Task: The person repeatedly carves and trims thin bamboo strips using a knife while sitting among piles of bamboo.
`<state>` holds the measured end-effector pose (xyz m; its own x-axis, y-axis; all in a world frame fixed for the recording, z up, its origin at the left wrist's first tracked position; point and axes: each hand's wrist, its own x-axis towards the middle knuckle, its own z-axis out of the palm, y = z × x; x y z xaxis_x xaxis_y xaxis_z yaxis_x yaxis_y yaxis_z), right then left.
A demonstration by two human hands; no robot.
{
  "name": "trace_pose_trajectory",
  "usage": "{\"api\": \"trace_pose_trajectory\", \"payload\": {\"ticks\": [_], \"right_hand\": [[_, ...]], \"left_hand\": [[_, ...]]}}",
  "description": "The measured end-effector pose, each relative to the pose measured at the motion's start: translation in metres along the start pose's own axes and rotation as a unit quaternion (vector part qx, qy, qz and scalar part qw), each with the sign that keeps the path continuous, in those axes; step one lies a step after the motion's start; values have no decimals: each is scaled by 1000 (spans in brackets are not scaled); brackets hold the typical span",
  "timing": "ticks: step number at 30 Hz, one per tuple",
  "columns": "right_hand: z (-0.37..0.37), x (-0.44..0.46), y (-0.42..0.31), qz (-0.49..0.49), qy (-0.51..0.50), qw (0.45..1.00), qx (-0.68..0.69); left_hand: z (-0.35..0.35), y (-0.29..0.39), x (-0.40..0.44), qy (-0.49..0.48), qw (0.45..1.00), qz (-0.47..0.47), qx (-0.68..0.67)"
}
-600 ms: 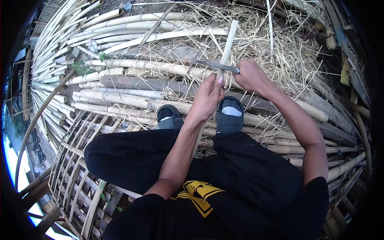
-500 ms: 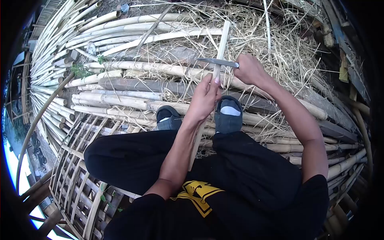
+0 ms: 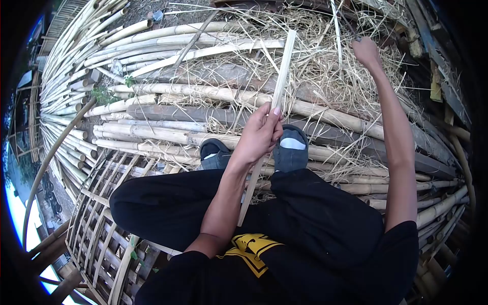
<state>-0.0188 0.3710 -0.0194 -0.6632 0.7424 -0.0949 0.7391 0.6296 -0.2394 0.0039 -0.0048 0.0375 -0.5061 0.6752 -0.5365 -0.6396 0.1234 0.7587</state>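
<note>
My left hand (image 3: 258, 133) is closed around the middle of a long, pale split bamboo strip (image 3: 284, 68). The strip slants from my lap, under my forearm, up to the straw beyond my feet. Far out to the upper right, my right hand (image 3: 366, 52) is a fist around the handle of a knife. Its blade points away from me and is hard to make out against the dark background. Hand and knife are well apart from the strip.
Thin shavings (image 3: 325, 66) cover the ground ahead. Bamboo poles (image 3: 178, 94) lie across in front, with more stacked at left. A woven bamboo lattice (image 3: 96, 223) stands by my left knee. My slippers (image 3: 291, 155) rest on the poles. Timber (image 3: 447, 76) lines the right side.
My right hand has swung up and right, carrying the knife off the bamboo strip, where it lay across just above my left hand. The left hand has barely moved and still grips the strip.
</note>
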Motion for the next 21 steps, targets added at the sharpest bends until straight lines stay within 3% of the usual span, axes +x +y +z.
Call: {"api": "trace_pose_trajectory", "payload": {"ticks": [5, 6, 8, 9, 12, 19, 21], "right_hand": [[-25, -89, -58, -87, -196, 975, 61], [-24, -109, -72, -121, -222, 966, 45], [-3, -142, -82, -239, -177, 954, 50], [7, -150, -86, -239, -176, 953, 53], [15, -154, -94, -221, -255, 939, 64], [28, -113, -84, -267, -192, 944, -20], [27, -91, -77, -212, -185, 959, -27]], "left_hand": [[-7, -8, 13, 42, 999, 24, 19], [-7, -15, 16, 67, 991, 62, 102], [-4, -15, 20, 101, 972, 93, 190], [-4, -16, 18, 102, 972, 93, 193], [0, -16, 14, 198, 890, 156, 381], [-1, -19, 22, 187, 886, 156, 395], [0, -23, 23, 192, 891, 162, 377]]}}
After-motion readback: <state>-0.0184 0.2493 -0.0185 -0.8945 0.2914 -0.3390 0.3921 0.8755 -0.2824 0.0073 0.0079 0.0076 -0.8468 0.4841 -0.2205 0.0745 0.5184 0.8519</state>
